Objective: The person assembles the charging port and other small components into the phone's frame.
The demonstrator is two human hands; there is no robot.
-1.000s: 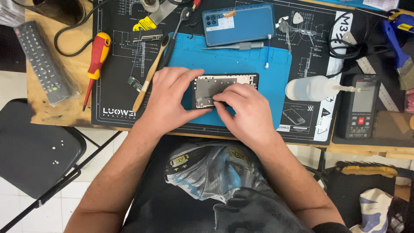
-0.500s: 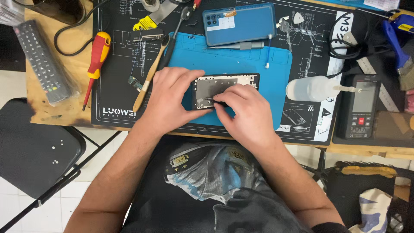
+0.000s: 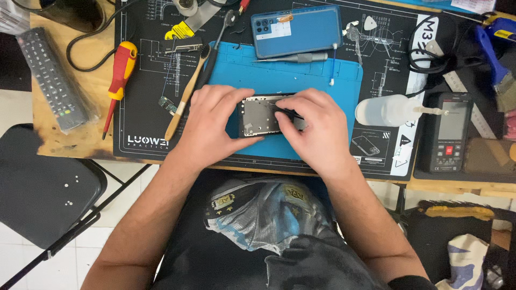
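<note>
The opened dark phone frame with its bare metal plate (image 3: 262,115) lies on the blue silicone mat (image 3: 301,75). The left hand (image 3: 212,121) clasps its end to steady it, while the right hand (image 3: 312,126) pinches thin black tweezers (image 3: 284,111), probing inside.

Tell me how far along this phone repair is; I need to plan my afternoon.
Done: the blue back cover is off and lies apart at the top of the blue mat. In hand: the left hand steadies the opened phone while the right hand works thin black tweezers inside it. Left, judging by that: finishing the inside work and refitting the cover.
</note>
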